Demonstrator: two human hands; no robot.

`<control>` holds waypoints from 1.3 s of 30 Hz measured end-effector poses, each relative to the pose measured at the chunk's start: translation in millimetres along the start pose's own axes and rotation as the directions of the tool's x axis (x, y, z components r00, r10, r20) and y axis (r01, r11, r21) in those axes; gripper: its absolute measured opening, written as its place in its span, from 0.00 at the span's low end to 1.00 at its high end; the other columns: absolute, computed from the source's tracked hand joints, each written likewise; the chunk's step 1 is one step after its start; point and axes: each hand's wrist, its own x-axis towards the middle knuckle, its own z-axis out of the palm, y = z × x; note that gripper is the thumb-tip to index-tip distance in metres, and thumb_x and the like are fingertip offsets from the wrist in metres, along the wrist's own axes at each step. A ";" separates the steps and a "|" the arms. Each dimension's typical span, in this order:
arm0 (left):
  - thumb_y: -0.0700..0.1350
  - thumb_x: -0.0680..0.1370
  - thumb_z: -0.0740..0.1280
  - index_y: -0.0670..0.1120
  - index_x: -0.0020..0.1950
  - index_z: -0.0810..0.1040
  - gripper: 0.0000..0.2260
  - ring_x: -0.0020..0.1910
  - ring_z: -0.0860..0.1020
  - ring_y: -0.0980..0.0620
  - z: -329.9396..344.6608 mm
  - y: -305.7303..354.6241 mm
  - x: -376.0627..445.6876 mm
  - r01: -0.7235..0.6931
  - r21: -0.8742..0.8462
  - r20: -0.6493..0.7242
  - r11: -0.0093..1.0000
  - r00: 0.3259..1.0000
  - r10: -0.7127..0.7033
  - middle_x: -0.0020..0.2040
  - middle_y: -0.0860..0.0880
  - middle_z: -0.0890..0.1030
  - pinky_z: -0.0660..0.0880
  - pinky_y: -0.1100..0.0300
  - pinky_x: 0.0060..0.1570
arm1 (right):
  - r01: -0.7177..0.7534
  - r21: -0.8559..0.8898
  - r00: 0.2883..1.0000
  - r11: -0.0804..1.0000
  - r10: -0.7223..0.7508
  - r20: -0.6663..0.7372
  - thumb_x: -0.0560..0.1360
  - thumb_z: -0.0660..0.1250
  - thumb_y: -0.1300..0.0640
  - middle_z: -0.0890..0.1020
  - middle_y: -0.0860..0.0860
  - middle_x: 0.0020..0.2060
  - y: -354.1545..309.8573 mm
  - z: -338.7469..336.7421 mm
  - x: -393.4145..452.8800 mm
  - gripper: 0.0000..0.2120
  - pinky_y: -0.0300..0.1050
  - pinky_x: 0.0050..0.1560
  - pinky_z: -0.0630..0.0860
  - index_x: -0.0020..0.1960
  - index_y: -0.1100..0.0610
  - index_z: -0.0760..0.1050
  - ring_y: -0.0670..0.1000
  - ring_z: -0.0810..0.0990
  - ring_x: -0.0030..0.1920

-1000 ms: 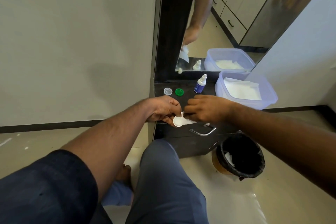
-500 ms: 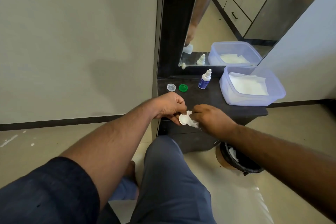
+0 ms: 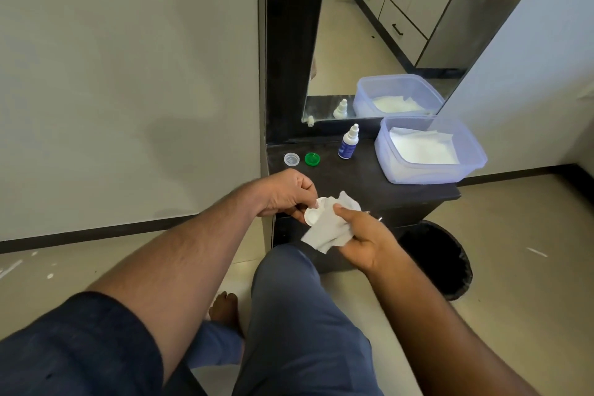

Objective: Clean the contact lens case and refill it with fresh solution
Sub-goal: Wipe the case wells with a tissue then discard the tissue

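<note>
My left hand (image 3: 286, 193) pinches the white contact lens case (image 3: 313, 214) in front of the dark cabinet. My right hand (image 3: 363, 236) grips a crumpled white tissue (image 3: 331, 228) that lies against the case and covers part of it. On the dark cabinet top (image 3: 363, 180) lie a clear cap (image 3: 291, 159) and a green cap (image 3: 311, 159), side by side at the back left. A small solution bottle (image 3: 347, 142) with a blue label and white nozzle stands upright behind them, to the right.
A translucent plastic box (image 3: 430, 151) holding white tissues sits at the cabinet top's right end. A mirror (image 3: 379, 42) rises behind it. On the floor right of the cabinet stands a bin with a black liner (image 3: 440, 257). My knee (image 3: 289, 273) is just below the hands.
My hands have drawn back from the cabinet edge toward me. The tissue has opened out in my right hand and now hangs below the case.
</note>
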 end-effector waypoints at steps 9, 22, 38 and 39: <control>0.30 0.73 0.63 0.43 0.33 0.73 0.11 0.33 0.76 0.53 -0.8 -4.4 3.5 -0.007 0.003 -0.001 1.000 1.000 0.007 0.35 0.44 0.76 0.74 0.65 0.27 | 0.477 -0.864 0.806 0.160 -0.472 0.358 0.77 0.66 0.56 0.81 0.51 0.50 -53.3 -8.4 -13.5 0.12 0.41 0.48 0.74 0.60 0.58 0.77 0.49 0.78 0.48; 0.30 0.73 0.65 0.41 0.41 0.76 0.07 0.41 0.79 0.46 -1.9 -9.2 2.5 -0.017 -0.054 -0.031 0.998 0.999 0.015 0.43 0.38 0.79 0.76 0.62 0.32 | 0.589 -0.632 0.624 -0.504 -0.213 0.752 0.69 0.73 0.62 0.79 0.50 0.43 -47.4 14.3 18.7 0.08 0.42 0.44 0.74 0.47 0.57 0.81 0.48 0.77 0.42; 0.27 0.72 0.64 0.31 0.48 0.76 0.07 0.34 0.80 0.50 1.4 -10.6 -3.4 -0.085 -0.061 -0.092 0.995 0.993 0.079 0.41 0.38 0.79 0.78 0.63 0.30 | 0.465 -0.610 0.736 -0.642 -0.103 0.670 0.69 0.73 0.53 0.76 0.49 0.37 -57.1 32.4 21.5 0.10 0.42 0.38 0.65 0.39 0.52 0.71 0.50 0.74 0.39; 0.26 0.72 0.64 0.34 0.44 0.76 0.05 0.34 0.79 0.49 1.7 -11.2 -2.9 -0.093 -0.067 -0.093 0.993 0.992 0.087 0.40 0.39 0.78 0.79 0.61 0.31 | 0.451 -0.662 0.739 -0.599 -0.165 0.653 0.69 0.74 0.53 0.75 0.49 0.36 -53.6 27.2 22.7 0.10 0.42 0.37 0.65 0.39 0.53 0.72 0.50 0.74 0.39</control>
